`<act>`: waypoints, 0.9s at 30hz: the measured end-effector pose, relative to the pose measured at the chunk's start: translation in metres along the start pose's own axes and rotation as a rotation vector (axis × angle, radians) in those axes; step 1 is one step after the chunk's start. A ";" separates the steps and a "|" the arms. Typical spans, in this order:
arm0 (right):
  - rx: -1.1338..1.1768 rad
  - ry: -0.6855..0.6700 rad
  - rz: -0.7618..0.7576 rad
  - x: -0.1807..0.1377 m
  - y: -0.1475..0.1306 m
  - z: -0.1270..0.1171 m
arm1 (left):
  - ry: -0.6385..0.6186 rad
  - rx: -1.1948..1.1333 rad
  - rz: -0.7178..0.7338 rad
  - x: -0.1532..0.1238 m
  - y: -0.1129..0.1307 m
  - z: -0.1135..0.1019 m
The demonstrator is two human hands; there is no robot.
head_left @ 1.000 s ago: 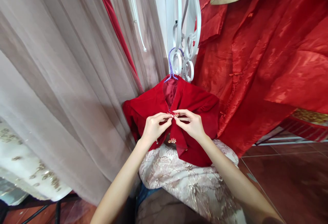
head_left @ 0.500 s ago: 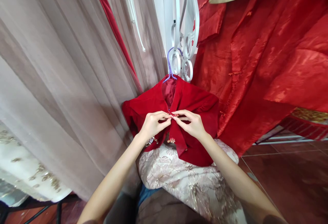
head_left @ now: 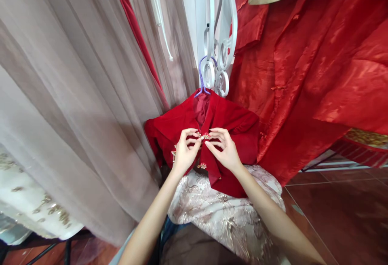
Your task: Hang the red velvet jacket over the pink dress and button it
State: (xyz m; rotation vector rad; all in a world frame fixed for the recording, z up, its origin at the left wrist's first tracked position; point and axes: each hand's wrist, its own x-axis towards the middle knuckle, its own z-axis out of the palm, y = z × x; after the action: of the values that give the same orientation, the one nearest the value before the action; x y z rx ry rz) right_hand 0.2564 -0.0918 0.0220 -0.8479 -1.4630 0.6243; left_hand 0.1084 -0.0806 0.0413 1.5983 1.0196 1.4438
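A red velvet jacket (head_left: 233,115) hangs by its collar from a purple hanger (head_left: 201,73). At the front, a beaded flower fastener (head_left: 206,136) with a pearl lies across the two edges, which meet there. My left hand (head_left: 188,149) is at the fastener's left end, thumb and fingertips apart. On the other side, my right hand (head_left: 224,147) has its fingers spread around the right end, its fingertips at the cloth. Lower down shows a second beaded fastener (head_left: 202,166). More beadwork (head_left: 173,154) peeks out left of my left hand.
The hanger hooks onto a white scrolled metal frame (head_left: 224,81). Sheer beige curtain-like fabric (head_left: 75,75) fills the left side. Red satin garments (head_left: 297,79) hang at right. Pale embroidered fabric (head_left: 209,204) lies below the jacket, above a reddish tiled floor (head_left: 339,204).
Both hands were pinching at the fastener; their fingertips have now parted, and the beaded flower shows between them. My left hand has shifted slightly right, its forearm more upright.
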 end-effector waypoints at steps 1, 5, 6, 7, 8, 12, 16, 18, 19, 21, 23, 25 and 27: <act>-0.076 0.030 0.015 -0.007 -0.001 0.002 | 0.058 -0.089 -0.046 -0.004 -0.004 0.003; -0.418 -0.053 0.147 -0.029 -0.008 -0.005 | 0.108 -0.230 -0.181 -0.018 -0.013 0.006; -0.416 -0.093 0.194 -0.032 -0.011 -0.009 | 0.066 -0.228 -0.216 -0.022 -0.014 0.005; -0.371 -0.130 0.242 -0.034 -0.014 -0.015 | 0.013 -0.226 -0.253 -0.026 -0.014 0.005; -0.298 -0.164 0.286 -0.035 -0.018 -0.020 | -0.042 -0.230 -0.291 -0.030 -0.013 0.005; -0.235 -0.152 0.344 -0.039 -0.037 -0.029 | -0.115 -0.370 -0.431 -0.056 -0.009 0.010; -0.442 0.012 0.276 -0.048 -0.049 -0.014 | 0.049 -0.547 -0.505 -0.081 -0.012 0.015; -0.368 -0.068 0.312 -0.055 -0.048 -0.001 | 0.146 -0.535 -0.496 -0.088 -0.018 0.014; -0.327 -0.107 0.329 -0.059 -0.047 0.005 | 0.185 -0.500 -0.480 -0.090 -0.022 0.012; -0.279 -0.136 0.334 -0.065 -0.040 0.016 | 0.228 -0.415 -0.437 -0.092 -0.028 0.008; -0.258 -0.145 0.321 -0.069 -0.032 0.022 | 0.229 -0.349 -0.410 -0.093 -0.030 0.003; -0.228 -0.164 0.327 -0.070 -0.027 0.024 | 0.208 -0.328 -0.411 -0.093 -0.028 0.001; -0.182 -0.160 0.333 -0.069 -0.025 0.023 | 0.179 -0.326 -0.415 -0.093 -0.024 0.000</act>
State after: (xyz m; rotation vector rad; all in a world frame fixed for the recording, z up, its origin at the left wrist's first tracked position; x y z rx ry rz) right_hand 0.2271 -0.1595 -0.0010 -1.2226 -1.5526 0.8302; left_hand 0.1015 -0.1554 -0.0185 0.9722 1.0764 1.3905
